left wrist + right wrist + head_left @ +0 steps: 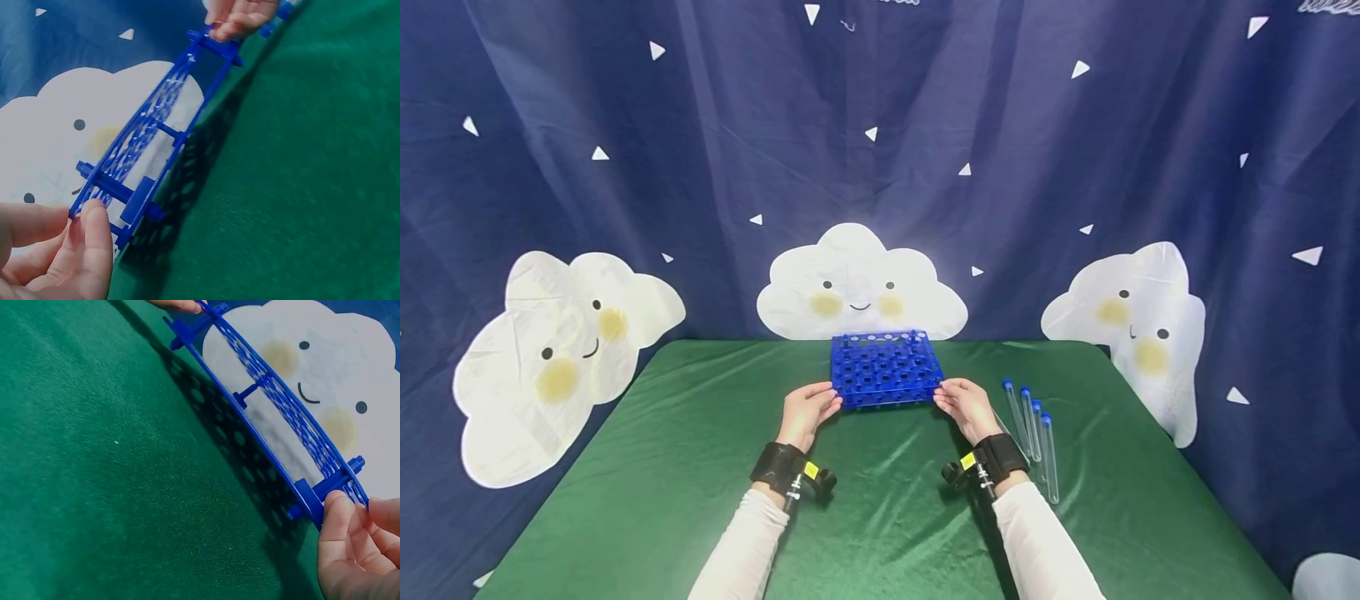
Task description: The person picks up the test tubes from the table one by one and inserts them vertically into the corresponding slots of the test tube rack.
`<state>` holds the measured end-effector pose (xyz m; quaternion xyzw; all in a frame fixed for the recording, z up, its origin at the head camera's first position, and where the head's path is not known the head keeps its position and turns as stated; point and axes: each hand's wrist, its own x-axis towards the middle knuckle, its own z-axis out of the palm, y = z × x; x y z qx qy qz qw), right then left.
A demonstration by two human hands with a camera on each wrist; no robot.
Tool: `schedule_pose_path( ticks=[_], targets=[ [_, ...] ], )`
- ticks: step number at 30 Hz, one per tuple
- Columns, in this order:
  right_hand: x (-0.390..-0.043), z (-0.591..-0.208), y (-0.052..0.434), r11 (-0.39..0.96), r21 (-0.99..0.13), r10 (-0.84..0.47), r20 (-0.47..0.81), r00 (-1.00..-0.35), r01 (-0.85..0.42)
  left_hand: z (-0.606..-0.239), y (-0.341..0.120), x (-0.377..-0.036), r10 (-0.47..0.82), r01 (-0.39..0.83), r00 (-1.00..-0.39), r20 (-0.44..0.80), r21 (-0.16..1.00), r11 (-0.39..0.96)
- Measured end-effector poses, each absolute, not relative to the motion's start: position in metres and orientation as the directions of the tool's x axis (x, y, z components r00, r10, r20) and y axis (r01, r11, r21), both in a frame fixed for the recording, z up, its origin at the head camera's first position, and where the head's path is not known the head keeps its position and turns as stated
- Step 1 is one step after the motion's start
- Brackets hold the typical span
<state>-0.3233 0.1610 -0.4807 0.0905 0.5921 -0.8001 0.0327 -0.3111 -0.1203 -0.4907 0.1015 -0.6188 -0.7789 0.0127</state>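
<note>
A blue test tube rack (pixel 886 367) with tiers full of round holes is held between both hands near the back of the table. My left hand (pixel 807 410) pinches its near left corner, thumb on top and fingers beneath the upper tier, as the left wrist view shows at the rack's end post (pixel 112 184). At the near right corner my right hand (pixel 966 407) pinches the same tier in the same way. In the right wrist view the rack (pixel 275 412) casts a holed shadow on the cloth below it. No tubes stand in the rack.
Several clear test tubes (pixel 1051 458) with blue caps lie on the green tablecloth (pixel 880 517), right of my right hand. Behind the table hangs a dark blue curtain (pixel 880 183) printed with white clouds and triangles. Each wrist wears a black strap (pixel 777 467) with a small camera.
</note>
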Motion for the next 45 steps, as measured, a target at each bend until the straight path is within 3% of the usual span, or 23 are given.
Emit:
schedule_pose_path(
  ticks=[10, 16, 24, 36, 45],
  targets=[
    [-0.306, -0.472, 0.166, -0.320, -0.936, 0.042, -0.166, -0.985, 0.144, -0.476, -0.145, -0.309, 0.112, -0.194, -0.979, -0.171, 0.948, -0.253],
    [-0.285, -0.465, 0.170, -0.333, -0.936, 0.030, -0.136, -0.990, 0.119, -0.466, -0.160, -0.309, 0.297, -0.233, -0.937, -0.181, 0.961, -0.149],
    [-0.242, -0.458, 0.178, -0.291, -0.953, 0.008, -0.089, -0.996, 0.083, -0.449, -0.171, -0.303, 0.500, -0.166, -0.851, -0.157, 0.986, 0.026],
    [-0.189, -0.471, 0.196, -0.208, -0.969, 0.023, -0.140, -0.990, 0.132, -0.447, -0.153, -0.291, 0.616, -0.115, -0.738, -0.273, 0.952, 0.284],
    [-0.181, -0.483, 0.202, -0.186, -0.969, 0.010, -0.165, -0.986, 0.160, -0.455, -0.142, -0.285, 0.611, -0.109, -0.726, -0.317, 0.929, 0.353]
  ],
)
